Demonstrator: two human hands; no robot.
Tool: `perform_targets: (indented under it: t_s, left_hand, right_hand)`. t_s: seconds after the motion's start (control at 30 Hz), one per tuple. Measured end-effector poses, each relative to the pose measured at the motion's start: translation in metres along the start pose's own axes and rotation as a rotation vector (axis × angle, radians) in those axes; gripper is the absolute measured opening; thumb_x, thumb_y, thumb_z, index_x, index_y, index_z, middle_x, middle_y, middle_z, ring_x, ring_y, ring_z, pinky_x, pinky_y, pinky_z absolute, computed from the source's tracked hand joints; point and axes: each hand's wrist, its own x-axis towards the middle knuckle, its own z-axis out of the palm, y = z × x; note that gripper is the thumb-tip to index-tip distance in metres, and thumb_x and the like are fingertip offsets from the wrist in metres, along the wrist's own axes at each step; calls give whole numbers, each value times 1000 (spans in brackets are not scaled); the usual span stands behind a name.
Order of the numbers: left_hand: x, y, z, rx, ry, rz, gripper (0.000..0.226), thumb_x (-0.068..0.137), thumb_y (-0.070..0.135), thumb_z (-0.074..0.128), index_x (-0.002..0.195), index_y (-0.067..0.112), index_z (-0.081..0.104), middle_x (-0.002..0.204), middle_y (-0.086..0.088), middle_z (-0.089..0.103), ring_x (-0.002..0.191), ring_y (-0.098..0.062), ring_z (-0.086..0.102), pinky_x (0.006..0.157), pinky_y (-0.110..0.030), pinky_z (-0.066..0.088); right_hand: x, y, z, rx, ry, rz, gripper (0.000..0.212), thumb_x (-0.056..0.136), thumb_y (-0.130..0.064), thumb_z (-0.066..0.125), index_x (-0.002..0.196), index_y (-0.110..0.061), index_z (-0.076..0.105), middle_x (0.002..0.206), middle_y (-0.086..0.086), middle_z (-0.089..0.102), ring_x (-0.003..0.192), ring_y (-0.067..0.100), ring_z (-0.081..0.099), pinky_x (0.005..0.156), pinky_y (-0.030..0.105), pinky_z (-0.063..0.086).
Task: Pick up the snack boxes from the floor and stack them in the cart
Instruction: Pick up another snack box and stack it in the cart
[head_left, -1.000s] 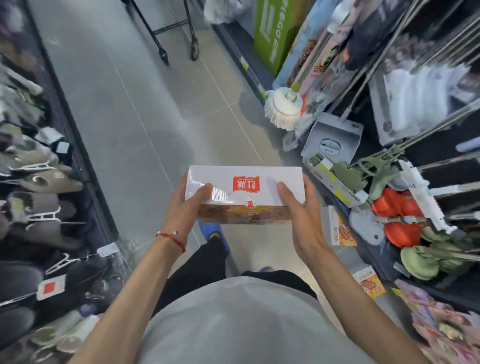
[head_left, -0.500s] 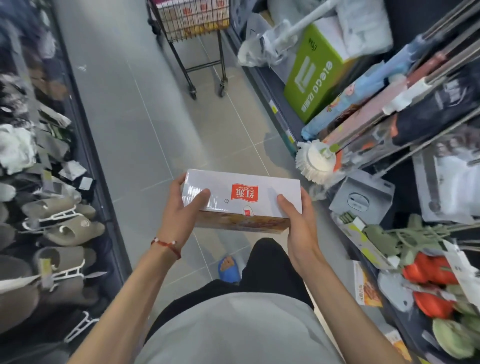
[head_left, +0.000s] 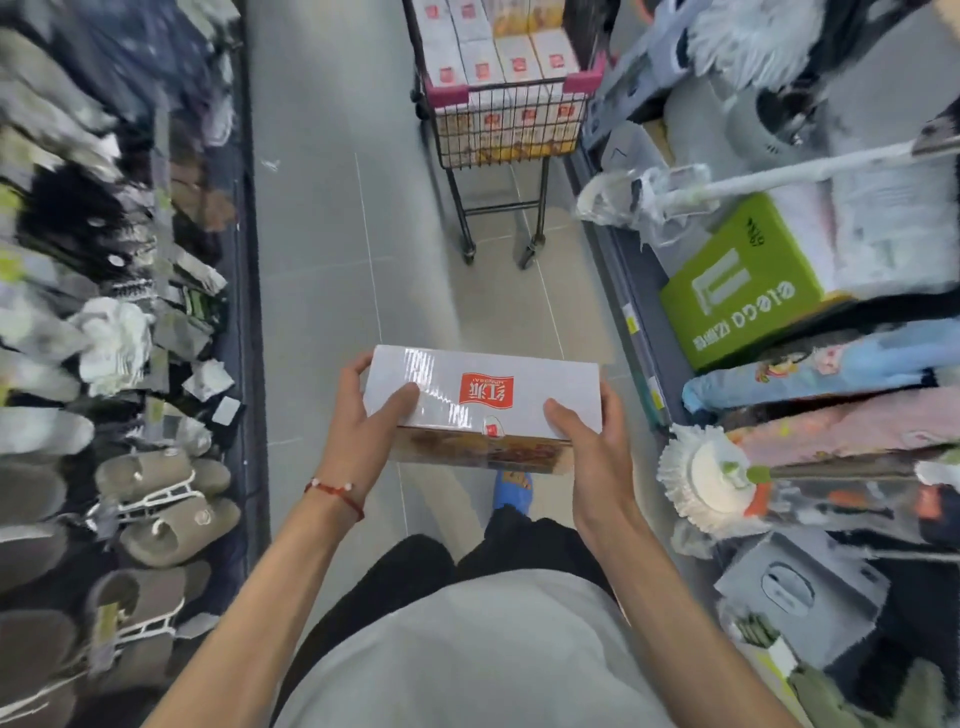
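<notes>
The snack box (head_left: 483, 400), white on top with a red label, is held level in front of the person's waist, off the floor (head_left: 322, 260) and well short of the cart (head_left: 448, 96). The left hand (head_left: 363, 431) grips its left end and the right hand (head_left: 592, 457) its right end, each with the thumb laid across the top face and the fingers curled round the end. The step in hand looks like the carry: the box is lifted but not yet delivered.

The cart stands ahead down the aisle, close to the right-hand shelving, and it already holds rows of stacked boxes (head_left: 498, 57) up to the rim. The next move probably calls for walking up to it, raising the box over the rim and setting it flat on the top layer, square with its neighbours so the stack stays even. Slippers (head_left: 161, 493) hang along the left, and a mop head (head_left: 706, 478) juts out on the right.
</notes>
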Motion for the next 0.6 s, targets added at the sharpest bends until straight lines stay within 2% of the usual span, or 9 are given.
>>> perform_targets:
  t_s: [0.07, 0.13, 0.2, 0.3, 0.4, 0.47, 0.53, 0.6]
  left_hand:
    - [33, 19, 4, -21, 26, -4, 50, 97, 24, 61, 142, 27, 38, 122, 4, 57, 98, 0, 58, 71, -9, 45]
    - [61, 37, 6, -34, 62, -2, 48, 97, 23, 61, 140, 26, 39, 115, 11, 57, 97, 2, 57, 66, -3, 46]
    - [90, 55, 7, -26, 84, 11, 47, 98, 22, 60, 138, 27, 38, 111, 19, 54, 99, 2, 56, 63, -2, 46]
    - [144, 78, 1, -33, 94, 13, 47, 98, 22, 60, 139, 26, 38, 114, 14, 54, 99, 1, 56, 65, -4, 47]
    - [207, 100, -12, -52, 93, 31, 47, 98, 19, 59, 140, 23, 39, 116, 11, 55, 99, -2, 58, 63, -4, 48]
    - [254, 114, -24, -52, 80, 40, 47, 98, 20, 60, 140, 26, 39, 120, 9, 55, 103, -6, 59, 66, -6, 50]
    - [302, 131, -38, -38, 71, 56, 49, 97, 22, 61, 140, 27, 40, 125, 6, 56, 110, -12, 60, 75, -11, 49]
    - [348, 153, -54, -12, 47, 76, 50, 97, 21, 61, 141, 27, 40, 128, 5, 55, 113, -13, 58, 77, -12, 47]
  right_hand:
    - [35, -21, 16, 9, -27, 4, 60, 92, -16, 75, 145, -25, 49, 130, 0, 68, 117, 17, 67, 70, 14, 55]
    - [64, -42, 32, -2, -46, 8, 64, 86, -21, 77, 143, -27, 50, 127, -1, 70, 115, 17, 68, 76, 19, 55]
    - [93, -62, 52, -19, -56, 13, 60, 88, -19, 76, 142, -27, 50, 126, -2, 70, 115, 17, 69, 82, 25, 55]
    - [137, -86, 88, -19, -72, 20, 60, 88, -19, 76, 141, -27, 50, 127, 0, 69, 116, 20, 68, 86, 29, 54]
    - [183, -108, 134, -7, -67, 18, 60, 88, -20, 76, 141, -26, 50, 127, 1, 69, 116, 20, 67, 83, 26, 53]
    - [213, -122, 168, 1, -53, 1, 60, 87, -20, 75, 142, -25, 50, 128, 1, 68, 117, 20, 67, 83, 26, 54]
    - [242, -135, 206, 16, -2, -10, 64, 79, -28, 73, 139, -27, 52, 128, 2, 68, 117, 21, 66, 91, 34, 58]
    - [267, -149, 245, 46, 63, -17, 63, 77, -31, 70, 138, -27, 53, 128, 2, 69, 119, 23, 66, 97, 40, 57]
